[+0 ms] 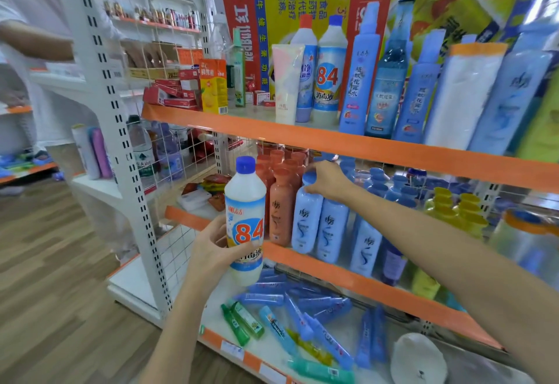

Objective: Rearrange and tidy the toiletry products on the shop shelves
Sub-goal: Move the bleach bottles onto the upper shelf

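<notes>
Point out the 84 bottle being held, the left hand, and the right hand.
84 bottle (245, 220), head view, on its label.
left hand (216, 252), head view, on the palm.
right hand (328, 180), head view, on the back of the hand.

Single head cam, looks fwd and down, close on orange-edged shelves (348, 148), wide-angle.

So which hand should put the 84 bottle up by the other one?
The left hand, probably. It already grips the 84 bottle, below its twin on the top shelf. The right hand is busy on a blue bottle.
</notes>
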